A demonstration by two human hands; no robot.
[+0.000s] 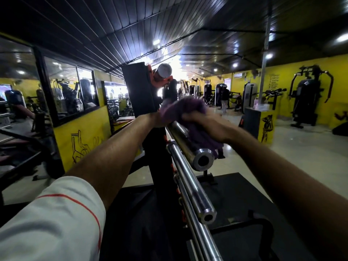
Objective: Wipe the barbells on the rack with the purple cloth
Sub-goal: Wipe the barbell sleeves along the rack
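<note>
Honestly, no brand or readable lettering shows from where I sit: the yellow walls carry black figure drawings, one on the partition [81,147] at my left and one on a yellow pedestal [266,127] to the right, and some dark marks on the far wall are too blurred to read.

The purple cloth [183,108] is bunched over the upper barbell [190,146], up near the black rack upright [140,87]. My right hand [202,122] lies on top of the cloth with its fingers curled down over it, clamping the fabric onto the steel sleeve; a loose fold of cloth hangs below the hand, beside the bar's open end. My left hand [157,117] reaches in beside the upright and touches the cloth's left edge. Most of that hand is hidden behind the fabric and the rack, so I cannot tell how its fingers lie or whether they grip anything.

A second barbell [197,200] sits on the rack just below the first, its chrome sleeve pointing toward me. Another bar end [164,70] rests higher up in an orange hook at the top of the upright. A white sleeve with a red stripe [56,219] covers my left upper arm. Below the rack lies a black floor mat [231,194].
</note>
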